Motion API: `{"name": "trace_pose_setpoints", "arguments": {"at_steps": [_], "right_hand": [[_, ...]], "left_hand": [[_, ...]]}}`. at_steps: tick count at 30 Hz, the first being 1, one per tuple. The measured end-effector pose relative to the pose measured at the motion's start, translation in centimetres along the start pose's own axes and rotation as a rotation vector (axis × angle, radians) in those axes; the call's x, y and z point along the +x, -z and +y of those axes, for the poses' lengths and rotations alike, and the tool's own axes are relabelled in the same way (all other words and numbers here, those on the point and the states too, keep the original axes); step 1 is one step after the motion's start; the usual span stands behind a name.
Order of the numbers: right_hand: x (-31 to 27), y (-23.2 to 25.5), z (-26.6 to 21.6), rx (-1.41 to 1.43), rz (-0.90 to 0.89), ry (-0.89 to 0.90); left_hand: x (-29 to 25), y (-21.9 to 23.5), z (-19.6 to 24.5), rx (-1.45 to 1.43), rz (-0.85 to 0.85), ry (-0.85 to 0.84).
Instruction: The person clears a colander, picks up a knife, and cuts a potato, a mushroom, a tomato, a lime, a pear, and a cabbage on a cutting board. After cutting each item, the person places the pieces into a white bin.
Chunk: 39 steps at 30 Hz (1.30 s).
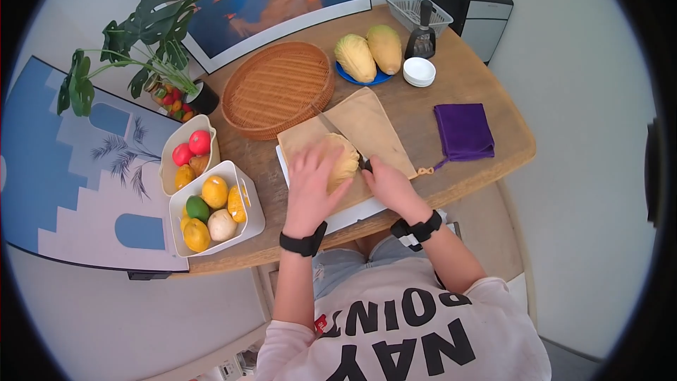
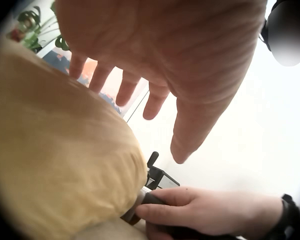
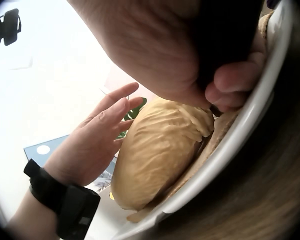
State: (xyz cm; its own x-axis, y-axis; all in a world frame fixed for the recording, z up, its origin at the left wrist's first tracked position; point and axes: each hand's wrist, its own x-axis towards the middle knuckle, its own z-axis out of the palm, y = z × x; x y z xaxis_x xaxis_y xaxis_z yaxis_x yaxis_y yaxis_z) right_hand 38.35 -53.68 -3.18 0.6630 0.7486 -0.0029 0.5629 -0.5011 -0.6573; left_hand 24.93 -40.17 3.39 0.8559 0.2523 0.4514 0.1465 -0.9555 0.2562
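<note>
A yellow napa cabbage (image 1: 345,161) lies on a folded tan cloth (image 1: 374,123), which covers most of a white board (image 1: 352,216) at the table's front. Over the cabbage's left side is my left hand (image 1: 310,178); its fingers are straight and spread, and the left wrist view shows a gap between palm and cabbage (image 2: 65,160). My right hand (image 1: 395,189) grips the dark handle of a knife (image 1: 328,124) just right of the cabbage. The blade points away and to the left, lying along the cabbage's far side; part of it is hidden.
Left of the board stand two white bins (image 1: 255,224) of fruit and vegetables. Behind are a wicker tray (image 1: 278,88), a blue plate (image 1: 381,80) with two yellow vegetables, white bowls (image 1: 419,70) and a black-handled utensil (image 1: 422,39). A purple cloth (image 1: 465,132) lies right.
</note>
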Motion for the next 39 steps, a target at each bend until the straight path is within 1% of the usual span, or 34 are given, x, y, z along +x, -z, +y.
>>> {"name": "trace_pose_setpoints", "arguments": {"at_steps": [2, 4, 6, 7, 10, 13, 15, 19, 22, 23, 25, 28, 31, 33, 37, 39], "right_hand": [[-0.5, 0.9, 0.4, 0.009, 0.084, -0.005], [-0.9, 2.7, 0.2, 0.023, 0.155, -0.001], [-1.9, 5.3, -1.0, 0.048, 0.217, -0.004], [-2.3, 6.3, -1.7, 0.108, 0.197, -0.028], [-3.4, 6.0, -2.2, 0.131, 0.202, 0.035], [-3.7, 2.5, -1.4, 0.124, 0.096, 0.094], [-4.0, 1.8, -1.7, 0.12, 0.079, 0.052], [-4.1, 3.5, -3.3, 0.069, 0.102, 0.005], [-4.3, 3.8, -3.5, 0.055, 0.154, 0.045], [-4.3, 3.6, -3.0, 0.038, 0.126, 0.062], [-3.9, 3.0, -2.4, 0.008, 0.072, 0.099], [-4.5, 4.0, -3.7, -0.023, 0.104, 0.074], [-4.5, 3.5, -4.5, -0.03, 0.136, 0.105], [-4.3, 2.5, -3.8, -0.066, 0.1, 0.131], [-4.7, 4.2, -5.5, -0.138, 0.092, 0.122], [-4.6, 3.8, -5.5, -0.121, 0.16, 0.173]], "left_hand": [[0.7, -1.3, -0.8, -0.086, -0.083, 0.001], [0.8, -1.8, -1.3, -0.097, -0.051, 0.072], [0.9, -2.2, -1.3, -0.101, -0.004, 0.125], [0.9, -2.3, -1.3, -0.096, 0.032, 0.142], [1.2, -2.4, -1.2, -0.056, 0.124, 0.18], [1.2, -2.7, -1.5, -0.057, 0.165, 0.214], [1.2, -2.8, -1.7, -0.059, 0.179, 0.213], [0.8, -3.1, -1.5, -0.018, 0.184, 0.142], [0.9, -3.3, -1.1, -0.018, 0.214, 0.108], [0.9, -3.3, -1.0, -0.023, 0.228, 0.105], [1.0, -3.3, -1.1, -0.04, 0.224, 0.108], [1.3, -3.1, -1.2, -0.047, 0.225, 0.128], [1.3, -3.2, -1.1, -0.045, 0.229, 0.148], [1.2, -3.4, -1.2, -0.048, 0.246, 0.157], [1.1, -3.6, -1.4, -0.059, 0.294, 0.144], [0.8, -3.7, -1.3, -0.083, 0.316, 0.139]]}}
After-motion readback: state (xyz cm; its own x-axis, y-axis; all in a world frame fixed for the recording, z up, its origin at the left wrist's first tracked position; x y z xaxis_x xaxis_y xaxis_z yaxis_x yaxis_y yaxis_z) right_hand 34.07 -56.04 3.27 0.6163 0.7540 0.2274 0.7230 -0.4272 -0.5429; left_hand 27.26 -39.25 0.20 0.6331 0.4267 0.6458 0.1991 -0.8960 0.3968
